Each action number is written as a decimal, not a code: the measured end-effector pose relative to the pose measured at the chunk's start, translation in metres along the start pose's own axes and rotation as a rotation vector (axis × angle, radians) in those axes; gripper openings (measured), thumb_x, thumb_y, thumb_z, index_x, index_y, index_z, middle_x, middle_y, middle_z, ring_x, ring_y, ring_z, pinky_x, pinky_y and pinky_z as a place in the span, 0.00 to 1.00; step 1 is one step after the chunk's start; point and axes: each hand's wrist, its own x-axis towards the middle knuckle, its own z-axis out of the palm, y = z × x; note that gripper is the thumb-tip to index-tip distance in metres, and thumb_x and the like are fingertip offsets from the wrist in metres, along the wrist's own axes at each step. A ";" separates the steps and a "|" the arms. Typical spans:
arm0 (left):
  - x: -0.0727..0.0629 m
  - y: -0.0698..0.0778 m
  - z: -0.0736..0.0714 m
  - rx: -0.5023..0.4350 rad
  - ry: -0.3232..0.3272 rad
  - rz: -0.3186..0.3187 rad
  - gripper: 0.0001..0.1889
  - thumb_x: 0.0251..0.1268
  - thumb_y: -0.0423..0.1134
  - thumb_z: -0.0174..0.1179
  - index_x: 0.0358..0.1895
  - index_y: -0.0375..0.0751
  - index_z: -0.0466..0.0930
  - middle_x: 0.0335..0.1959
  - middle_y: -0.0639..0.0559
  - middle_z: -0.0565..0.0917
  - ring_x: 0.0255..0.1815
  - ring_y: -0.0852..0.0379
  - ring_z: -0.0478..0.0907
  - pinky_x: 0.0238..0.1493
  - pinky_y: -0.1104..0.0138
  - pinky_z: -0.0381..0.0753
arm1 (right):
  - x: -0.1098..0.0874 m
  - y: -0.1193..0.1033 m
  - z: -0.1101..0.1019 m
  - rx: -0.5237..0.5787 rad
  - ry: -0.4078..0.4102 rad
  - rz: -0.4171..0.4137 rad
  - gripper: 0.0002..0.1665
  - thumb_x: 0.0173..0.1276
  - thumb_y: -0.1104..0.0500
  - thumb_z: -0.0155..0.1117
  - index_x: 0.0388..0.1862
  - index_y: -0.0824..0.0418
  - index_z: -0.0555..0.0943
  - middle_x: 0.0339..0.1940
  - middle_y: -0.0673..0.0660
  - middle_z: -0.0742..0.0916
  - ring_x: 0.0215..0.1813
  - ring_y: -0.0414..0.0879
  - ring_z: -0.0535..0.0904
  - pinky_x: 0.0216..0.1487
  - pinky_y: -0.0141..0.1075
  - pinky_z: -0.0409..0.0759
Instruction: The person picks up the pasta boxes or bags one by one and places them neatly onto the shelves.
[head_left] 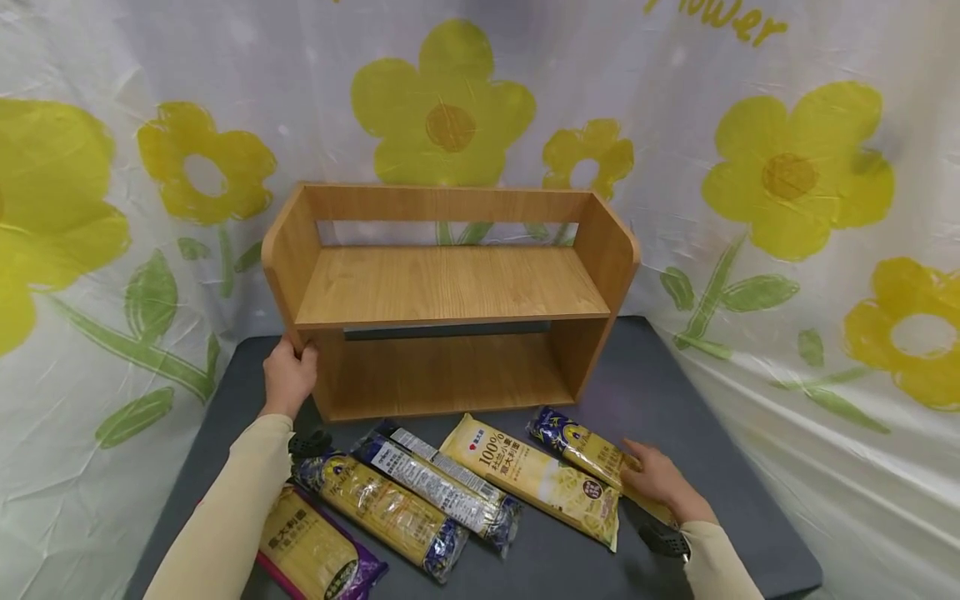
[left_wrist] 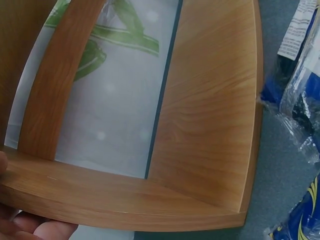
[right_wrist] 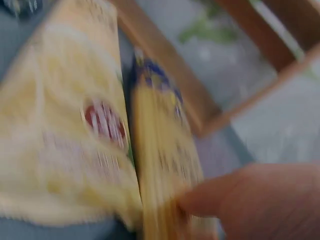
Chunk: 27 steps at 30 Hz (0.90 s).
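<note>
My left hand (head_left: 288, 379) grips the left side panel of a two-tier wooden shelf (head_left: 453, 283), its thumb on the front and its fingers around the outside. In the left wrist view, the fingertips (left_wrist: 55, 230) show under the panel edge (left_wrist: 120, 200). My right hand (head_left: 663, 483) holds the rightmost spaghetti pack (head_left: 585, 446), a narrow one with a blue printed end. The right wrist view is blurred; there the thumb (right_wrist: 215, 195) lies on the pack (right_wrist: 160, 135), and the other fingers are mostly hidden.
Left of that pack lie a wide cream pasta pack (head_left: 532, 479), packs with white labels (head_left: 435, 483), a blue-ended spaghetti pack (head_left: 382, 508) and a purple-edged pack (head_left: 311, 546). All rest on the dark grey table (head_left: 675, 392) before a flower-printed curtain (head_left: 795, 333).
</note>
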 end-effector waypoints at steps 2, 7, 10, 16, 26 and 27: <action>0.000 0.001 -0.001 0.001 -0.007 -0.004 0.22 0.80 0.41 0.45 0.65 0.29 0.72 0.60 0.24 0.80 0.59 0.27 0.79 0.57 0.39 0.77 | -0.001 0.011 -0.004 0.042 -0.046 -0.055 0.36 0.70 0.60 0.63 0.75 0.67 0.69 0.71 0.76 0.74 0.68 0.76 0.71 0.62 0.66 0.73; 0.001 -0.001 -0.001 0.003 -0.002 0.001 0.21 0.80 0.42 0.46 0.64 0.30 0.72 0.59 0.24 0.80 0.58 0.27 0.79 0.56 0.38 0.77 | -0.005 0.021 -0.011 0.079 -0.127 -0.137 0.39 0.61 0.63 0.71 0.73 0.65 0.73 0.68 0.73 0.79 0.67 0.75 0.73 0.60 0.63 0.75; 0.001 -0.003 0.000 0.006 0.010 0.012 0.20 0.80 0.42 0.46 0.63 0.30 0.73 0.57 0.24 0.81 0.57 0.27 0.80 0.54 0.39 0.77 | -0.005 0.022 -0.014 0.077 -0.164 -0.155 0.43 0.55 0.68 0.72 0.73 0.65 0.73 0.67 0.73 0.79 0.67 0.73 0.74 0.54 0.53 0.79; 0.001 -0.005 0.002 0.007 0.011 0.009 0.20 0.79 0.41 0.46 0.63 0.30 0.73 0.57 0.24 0.81 0.56 0.28 0.81 0.54 0.39 0.78 | -0.003 0.023 -0.018 0.060 -0.195 -0.176 0.47 0.46 0.76 0.66 0.71 0.64 0.75 0.66 0.73 0.80 0.58 0.61 0.77 0.42 0.38 0.71; 0.002 -0.007 0.004 0.011 0.025 0.023 0.19 0.79 0.41 0.47 0.62 0.30 0.73 0.56 0.25 0.82 0.54 0.29 0.81 0.52 0.40 0.78 | -0.001 0.030 -0.021 0.356 -0.373 -0.317 0.28 0.40 0.84 0.49 0.45 0.71 0.70 0.52 0.70 0.79 0.59 0.42 0.72 0.43 0.30 0.69; 0.002 -0.007 0.004 0.011 0.027 0.026 0.19 0.79 0.41 0.47 0.61 0.29 0.74 0.56 0.24 0.82 0.54 0.29 0.81 0.52 0.40 0.78 | -0.002 0.028 -0.021 0.377 -0.407 -0.298 0.29 0.40 0.84 0.48 0.45 0.71 0.70 0.52 0.70 0.78 0.57 0.45 0.73 0.39 0.32 0.68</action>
